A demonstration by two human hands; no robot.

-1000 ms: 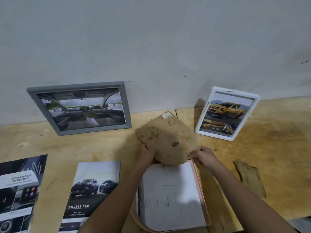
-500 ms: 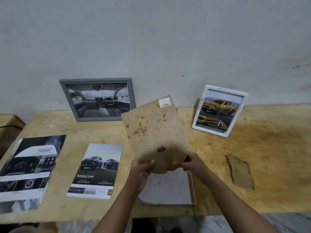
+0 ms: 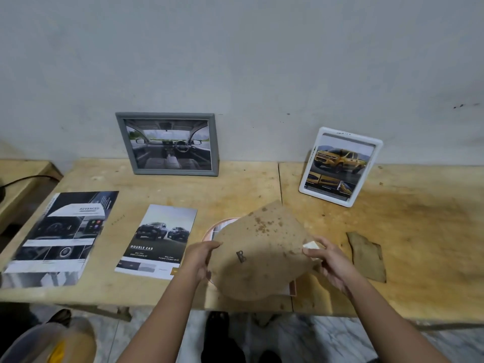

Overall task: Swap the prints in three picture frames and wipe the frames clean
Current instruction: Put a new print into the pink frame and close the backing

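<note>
With left hand [image 3: 200,258] and right hand [image 3: 330,263] pinching backing [image 3: 262,255] above frame [image 3: 222,220], opening it for swap; next, probably laying backing aside on table [image 3: 235,195].

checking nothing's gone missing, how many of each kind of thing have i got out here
Picture frames: 3 (grey frame, white frame, pink frame lying flat)
Loose prints: 2 (ADVANCED print, DOUBLE CAB print)
Boards: 1 (backing board, held by left hand and right hand)
Scraps: 1 (brown scrap)
Total: 7
</note>
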